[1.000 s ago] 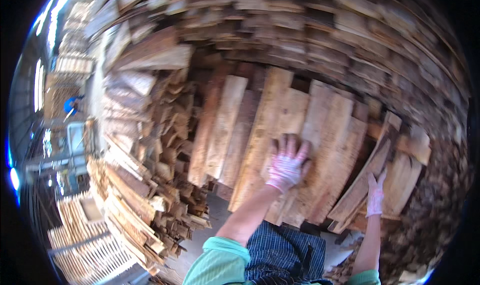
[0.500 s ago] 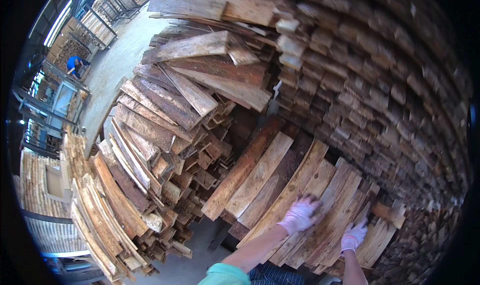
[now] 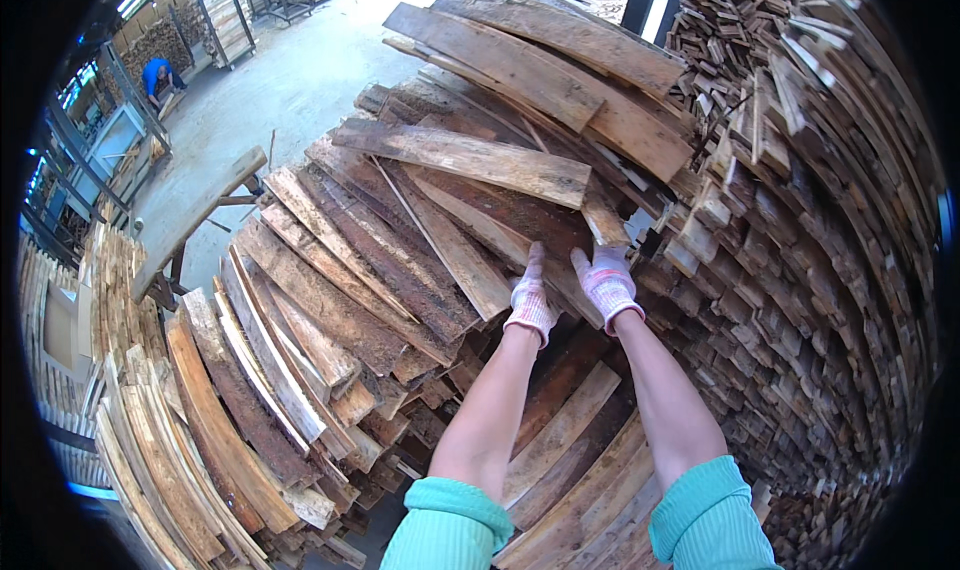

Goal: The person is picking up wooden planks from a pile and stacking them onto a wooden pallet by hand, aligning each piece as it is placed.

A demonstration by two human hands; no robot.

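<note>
I see both gloved hands up on the leaning plank pile (image 3: 400, 270). Left hand (image 3: 530, 295) lies flat on a dark plank (image 3: 520, 225), fingers together and straight, not clamped. Right hand (image 3: 607, 278) is just beside it, fingers curled over the same plank's end near the stack (image 3: 800, 220). Pale boards (image 3: 560, 450) lie under my forearms. A person in blue (image 3: 157, 73) is far left.
</note>
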